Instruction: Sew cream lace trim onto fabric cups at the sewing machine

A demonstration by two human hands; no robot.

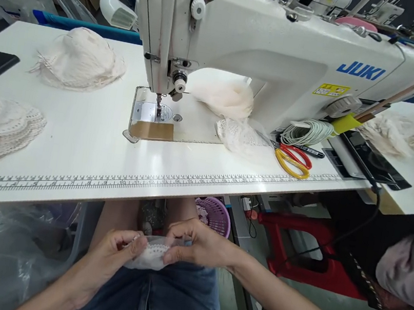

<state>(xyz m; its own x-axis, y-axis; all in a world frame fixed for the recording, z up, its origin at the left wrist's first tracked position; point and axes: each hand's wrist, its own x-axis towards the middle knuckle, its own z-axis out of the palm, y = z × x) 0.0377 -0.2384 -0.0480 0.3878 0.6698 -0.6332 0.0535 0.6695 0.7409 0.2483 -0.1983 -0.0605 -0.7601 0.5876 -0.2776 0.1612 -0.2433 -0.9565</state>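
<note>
Small white lace piece (150, 256) held low over the lap, below the table edge (107, 197). Pinched on its left by left hand (109, 259) fingers, on its right by right hand (199, 247) fingers. Sewing machine (270, 45) above, scissors (294, 160) beside.

Lace piece (151, 256): white openwork cloth, rough. Sewing machine (285, 47): glossy enamelled metal. Bench (88, 142) under machine: smooth, slightly glossy white laminate. Scissors (294, 160) right of needle: glossy plastic handles.
</note>
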